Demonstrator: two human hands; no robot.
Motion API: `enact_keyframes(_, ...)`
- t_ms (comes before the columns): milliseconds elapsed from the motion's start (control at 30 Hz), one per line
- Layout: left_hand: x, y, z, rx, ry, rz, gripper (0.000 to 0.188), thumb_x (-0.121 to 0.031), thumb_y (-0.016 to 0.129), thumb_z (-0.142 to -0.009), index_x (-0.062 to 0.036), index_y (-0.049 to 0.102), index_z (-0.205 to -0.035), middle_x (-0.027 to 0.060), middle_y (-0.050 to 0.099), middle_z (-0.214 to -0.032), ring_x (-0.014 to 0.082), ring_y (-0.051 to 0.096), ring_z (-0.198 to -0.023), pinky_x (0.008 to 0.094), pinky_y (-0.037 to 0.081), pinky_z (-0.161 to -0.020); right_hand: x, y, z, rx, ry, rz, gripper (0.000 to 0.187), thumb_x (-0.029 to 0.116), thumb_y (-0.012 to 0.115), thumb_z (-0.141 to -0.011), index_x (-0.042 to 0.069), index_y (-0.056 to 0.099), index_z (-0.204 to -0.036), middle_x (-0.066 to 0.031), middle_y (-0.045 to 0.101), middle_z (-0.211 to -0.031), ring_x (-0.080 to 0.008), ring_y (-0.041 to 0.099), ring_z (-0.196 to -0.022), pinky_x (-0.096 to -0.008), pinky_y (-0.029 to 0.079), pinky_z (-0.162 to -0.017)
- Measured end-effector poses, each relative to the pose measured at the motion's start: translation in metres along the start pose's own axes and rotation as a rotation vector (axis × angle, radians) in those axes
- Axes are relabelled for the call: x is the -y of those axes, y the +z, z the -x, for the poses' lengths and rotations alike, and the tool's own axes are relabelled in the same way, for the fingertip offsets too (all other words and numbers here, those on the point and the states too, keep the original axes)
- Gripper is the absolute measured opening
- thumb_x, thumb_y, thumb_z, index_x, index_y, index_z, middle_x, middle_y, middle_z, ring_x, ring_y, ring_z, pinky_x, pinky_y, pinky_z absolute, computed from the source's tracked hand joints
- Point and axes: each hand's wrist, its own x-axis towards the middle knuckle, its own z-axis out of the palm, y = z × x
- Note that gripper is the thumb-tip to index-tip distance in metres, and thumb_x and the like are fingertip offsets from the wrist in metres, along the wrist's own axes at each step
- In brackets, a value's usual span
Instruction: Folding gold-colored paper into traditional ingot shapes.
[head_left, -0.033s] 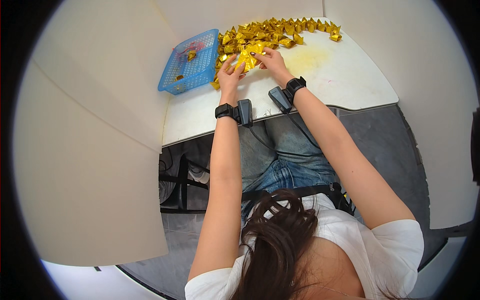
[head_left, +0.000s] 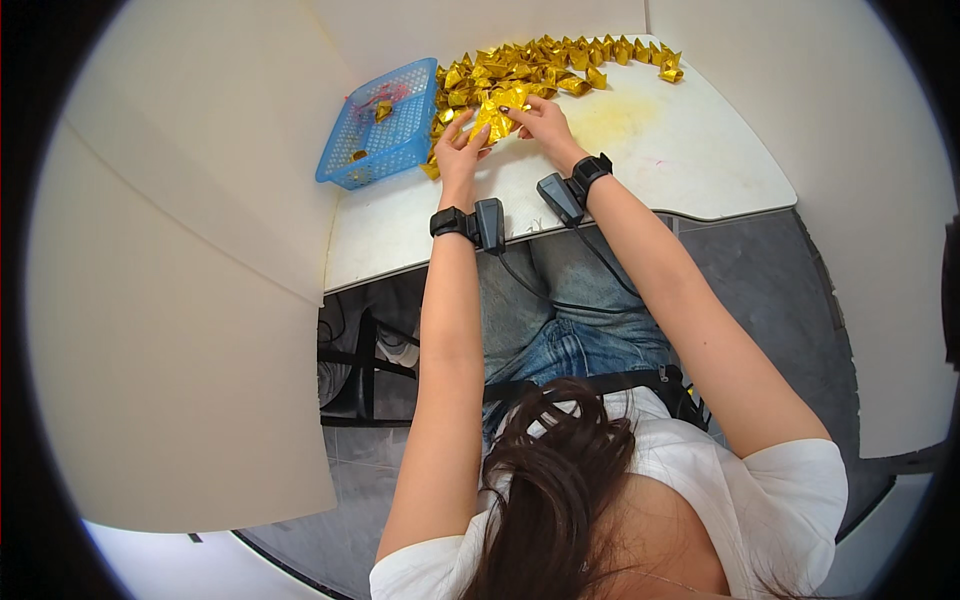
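Between my hands is a crinkled sheet of gold foil paper (head_left: pixel 493 122), partly folded, above the far left part of the white table (head_left: pixel 690 160). My left hand (head_left: pixel 458 150) grips its left side, thumb and fingers closed on it. On the right side, my right hand (head_left: pixel 546 126) pinches the sheet with the thumb lying over it. The fingertips behind the foil are hidden. Just beyond both hands lies a heap of folded gold foil pieces (head_left: pixel 500 70), shaped like small boats, and a row of them curves to the right.
A blue plastic basket (head_left: pixel 398 160) stands left of the heap, with a few gold pieces and some pink-red material inside. Pale panels (head_left: pixel 200 200) rise around the table. Each wrist wears a black strap with a grey box (head_left: pixel 489 226), and cables run down over my lap.
My right thumb has shifted very slightly on the foil. Otherwise both hands and the sheet stay in place.
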Motion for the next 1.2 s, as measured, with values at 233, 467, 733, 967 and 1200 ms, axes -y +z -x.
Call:
enact_keyframes(233, -0.002, -0.001, 0.001, -0.011, -0.025, -0.051, 0.042, -0.008, 0.069, -0.079, -0.0033, 0.055, -0.118, 0.0062, 0.065, -0.102, 0.0098, 0.062, -0.084, 0.0214, 0.049, -0.071, -0.002, 0.0, 0.002, 0.039, -0.012, 0.031, 0.023, 0.022, 0.07, -0.078, 0.004, 0.065, -0.092, -0.0018, 0.063, -0.067, -0.0058, 0.053, -0.053, -0.0194, 0.042, -0.05)
enact_keyframes(467, 0.01, -0.004, -0.007, 0.025, 0.081, -0.052, 0.044, -0.001, 0.068, -0.076, 0.005, 0.054, -0.116, 0.012, 0.063, -0.107, 0.0147, 0.061, -0.092, 0.0237, 0.047, -0.081, -0.001, -0.006, 0.001, 0.008, -0.004, 0.187, 0.026, 0.023, 0.074, -0.074, 0.001, 0.066, -0.086, -0.0007, 0.059, -0.061, -0.0052, 0.048, -0.05, -0.0201, 0.036, -0.047)
enact_keyframes(733, 0.028, -0.013, -0.021, -0.097, 0.241, -0.112, 0.021, 0.001, 0.066, -0.076, -0.0002, 0.067, -0.097, 0.0132, 0.061, -0.113, 0.0152, 0.057, -0.1, 0.0248, 0.046, -0.082, 0.008, 0.001, 0.007, 0.108, -0.039, -0.035, 0.018, 0.011, 0.067, -0.076, 0.005, 0.067, -0.093, -0.0005, 0.061, -0.07, -0.0059, 0.051, -0.056, -0.02, 0.041, -0.052)
enact_keyframes(967, 0.034, -0.018, -0.025, -0.186, 0.142, 0.033, 0.017, 0.0, 0.066, -0.074, -0.0016, 0.07, -0.091, 0.0148, 0.057, -0.12, 0.0192, 0.056, -0.106, 0.026, 0.041, -0.087, 0.016, 0.001, 0.012, 0.206, 0.127, -0.163, 0.026, 0.022, 0.045, -0.09, 0.009, 0.064, -0.104, -0.0035, 0.065, -0.098, -0.0111, 0.061, -0.07, -0.0229, 0.05, -0.069)
enact_keyframes(1200, 0.021, -0.013, -0.014, -0.152, 0.134, 0.009, 0.019, 0.001, 0.062, -0.077, -0.0002, 0.068, -0.096, 0.0059, 0.066, -0.094, 0.0123, 0.06, -0.082, 0.0234, 0.047, -0.076, 0.018, -0.001, 0.012, 0.238, 0.162, -0.281, 0.045, 0.039, 0.031, -0.093, 0.009, 0.062, -0.103, -0.0041, 0.064, -0.1, -0.015, 0.063, -0.077, -0.0274, 0.051, -0.075)
